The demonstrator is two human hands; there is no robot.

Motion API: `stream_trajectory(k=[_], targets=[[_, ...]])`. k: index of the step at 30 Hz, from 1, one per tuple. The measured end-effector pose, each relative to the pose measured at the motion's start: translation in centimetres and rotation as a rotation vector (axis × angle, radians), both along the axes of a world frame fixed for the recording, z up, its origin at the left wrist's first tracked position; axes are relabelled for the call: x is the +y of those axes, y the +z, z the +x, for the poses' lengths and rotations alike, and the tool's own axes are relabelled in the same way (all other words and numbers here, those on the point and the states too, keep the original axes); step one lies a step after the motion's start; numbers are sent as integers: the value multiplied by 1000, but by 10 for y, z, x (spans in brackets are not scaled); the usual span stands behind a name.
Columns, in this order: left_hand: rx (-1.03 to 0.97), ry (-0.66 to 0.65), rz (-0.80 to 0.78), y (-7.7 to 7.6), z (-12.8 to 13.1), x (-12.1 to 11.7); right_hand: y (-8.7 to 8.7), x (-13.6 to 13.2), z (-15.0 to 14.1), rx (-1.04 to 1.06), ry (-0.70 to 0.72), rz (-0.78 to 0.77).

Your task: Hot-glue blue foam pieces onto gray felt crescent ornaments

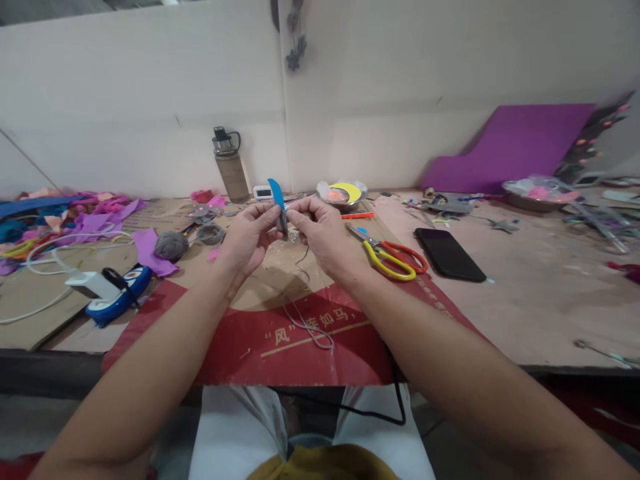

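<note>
Between my two hands, above the cardboard, is a narrow curved blue piece (275,191) with a grey lower part. My left hand (253,237) pinches it between thumb and fingers from the left. On its right side my right hand (316,230) has its thumb and fingertips pressed together at the piece's edge, by a thin grey cord (302,267). This cord hangs below my fingers and loops onto the red printed part of the cardboard (235,353). Scissors (393,259) with yellow and orange handles lie right of my right hand.
A black phone (449,255) lies right of the scissors. Grey yarn (171,245), a blue power strip (119,297) with a charger and coloured scraps (90,223) are at left. A bottle (231,170) stands by the wall. Bowls (540,193) hold small pieces.
</note>
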State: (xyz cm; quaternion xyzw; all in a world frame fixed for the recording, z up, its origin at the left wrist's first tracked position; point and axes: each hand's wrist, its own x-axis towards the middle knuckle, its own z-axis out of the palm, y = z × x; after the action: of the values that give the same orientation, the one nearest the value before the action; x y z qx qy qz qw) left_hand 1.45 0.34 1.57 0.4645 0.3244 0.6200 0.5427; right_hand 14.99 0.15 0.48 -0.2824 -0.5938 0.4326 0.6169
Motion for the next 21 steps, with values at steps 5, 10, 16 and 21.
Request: stream_trajectory(k=[5, 10, 16, 21], targets=[[33, -36, 70, -1, 0, -3, 0, -1, 0, -33, -44, 2], [32, -66, 98, 1, 1, -6, -1, 1, 1, -53, -114, 24], [212, 12, 204, -2, 3, -7, 0, 0, 3, -107, -156, 69], [188, -16, 188, -2, 3, -7, 1, -1, 3, -129, -157, 99]])
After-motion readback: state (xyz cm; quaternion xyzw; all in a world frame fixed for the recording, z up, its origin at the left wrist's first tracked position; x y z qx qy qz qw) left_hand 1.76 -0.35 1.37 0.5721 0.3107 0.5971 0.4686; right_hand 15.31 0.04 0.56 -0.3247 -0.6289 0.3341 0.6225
